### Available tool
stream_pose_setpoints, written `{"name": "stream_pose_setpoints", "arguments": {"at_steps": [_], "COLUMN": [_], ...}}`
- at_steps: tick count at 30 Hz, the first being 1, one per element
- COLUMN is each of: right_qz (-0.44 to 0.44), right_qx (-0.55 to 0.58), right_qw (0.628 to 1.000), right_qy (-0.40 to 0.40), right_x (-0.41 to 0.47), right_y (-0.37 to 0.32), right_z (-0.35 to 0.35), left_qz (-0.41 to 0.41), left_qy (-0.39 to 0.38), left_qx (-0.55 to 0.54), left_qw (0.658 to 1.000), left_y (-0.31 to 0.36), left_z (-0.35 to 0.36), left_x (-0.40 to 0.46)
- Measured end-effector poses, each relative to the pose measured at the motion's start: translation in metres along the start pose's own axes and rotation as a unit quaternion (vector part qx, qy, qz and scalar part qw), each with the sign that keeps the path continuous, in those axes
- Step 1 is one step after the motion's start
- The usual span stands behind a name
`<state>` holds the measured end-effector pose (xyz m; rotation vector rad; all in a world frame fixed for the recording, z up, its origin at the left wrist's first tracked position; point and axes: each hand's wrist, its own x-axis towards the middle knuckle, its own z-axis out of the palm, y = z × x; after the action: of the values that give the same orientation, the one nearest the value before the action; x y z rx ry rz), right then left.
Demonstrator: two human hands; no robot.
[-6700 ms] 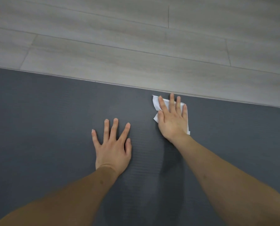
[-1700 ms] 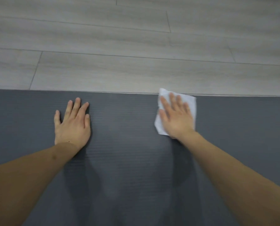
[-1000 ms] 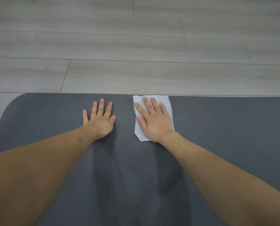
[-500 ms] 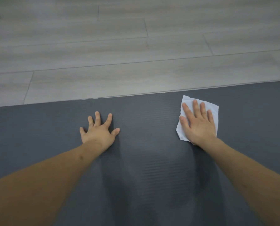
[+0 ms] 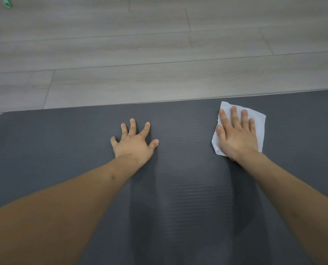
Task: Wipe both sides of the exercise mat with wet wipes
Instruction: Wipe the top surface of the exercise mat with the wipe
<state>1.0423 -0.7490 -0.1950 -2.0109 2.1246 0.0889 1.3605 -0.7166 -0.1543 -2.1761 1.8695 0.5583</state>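
Flat: two hands (image 5: 134,144); one wipe (image 5: 258,129); one mat (image 5: 44,140)

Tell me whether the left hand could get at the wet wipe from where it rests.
Probably yes. The left hand lies flat on the mat, and only bare mat separates it from the wet wipe; but the right hand presses on the wipe, covering most of it.

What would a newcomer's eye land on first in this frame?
The white wipe stands out against the dark grey mat, pressed flat under the right hand near the mat's far edge. The left hand rests on the mat beside it, fingers spread. A small green thing lies on the floor at far left.
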Motion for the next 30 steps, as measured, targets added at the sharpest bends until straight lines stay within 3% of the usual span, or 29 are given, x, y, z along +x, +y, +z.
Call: {"name": "stream_pose_setpoints", "arguments": {"at_steps": [3,6,9,14,19,22,30], "right_qz": [-0.019,-0.090,-0.152,-0.187,-0.284,-0.297,-0.252], "right_qx": [0.007,0.004,0.003,0.003,-0.012,-0.023,-0.006], "right_qw": [1.000,0.996,0.988,0.982,0.958,0.954,0.967], "right_qy": [0.006,-0.003,-0.010,-0.018,-0.030,-0.034,-0.045], "right_x": [0.001,-0.001,-0.009,-0.017,-0.037,-0.040,-0.049], "right_y": [-0.041,-0.116,-0.205,-0.330,-0.448,-0.462,-0.407], "right_z": [0.005,0.009,0.022,0.038,0.054,0.057,0.049], "left_qz": [0.031,0.055,-0.022,-0.117,-0.071,-0.066,-0.059], "left_qy": [0.028,0.119,0.179,0.131,0.065,0.046,0.030], "left_qx": [-0.011,-0.067,-0.088,-0.068,-0.093,-0.117,-0.076], "left_qw": [0.999,0.989,0.980,0.982,0.991,0.990,0.995], "left_y": [-0.015,-0.051,-0.107,-0.221,-0.275,-0.282,-0.270], "left_z": [-0.003,-0.013,-0.015,-0.013,-0.009,-0.011,-0.018], "left_x": [0.000,0.001,0.000,-0.010,-0.017,-0.013,-0.019]}}
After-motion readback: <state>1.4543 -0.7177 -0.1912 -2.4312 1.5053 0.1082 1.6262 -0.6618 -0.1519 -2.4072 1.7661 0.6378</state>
